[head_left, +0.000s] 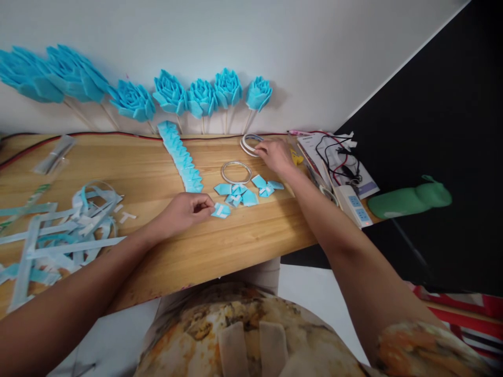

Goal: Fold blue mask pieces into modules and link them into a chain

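Low over the wooden table, my left hand (pixel 187 213) pinches the edge of a small folded blue petal (pixel 221 210) with a white strip on it. Farther back, the fingers of my right hand (pixel 275 154) are closed at the right side of a roll of white tape (pixel 247 145). Between the hands a second, thinner tape roll (pixel 236 172) lies flat. Several folded blue petals (pixel 249 198) are gathered in front of it, some with white strips. A long overlapping row of blue folded pieces (pixel 181 157) runs back toward the wall.
Several blue flowers on sticks (pixel 203 98) lean along the wall. Pale blue strip scraps (pixel 78 230) pile up at left. At right are a power strip (pixel 353 205), black cables (pixel 338 152), papers (pixel 367 183), a yellow object (pixel 296 157) and a green bottle (pixel 411 200).
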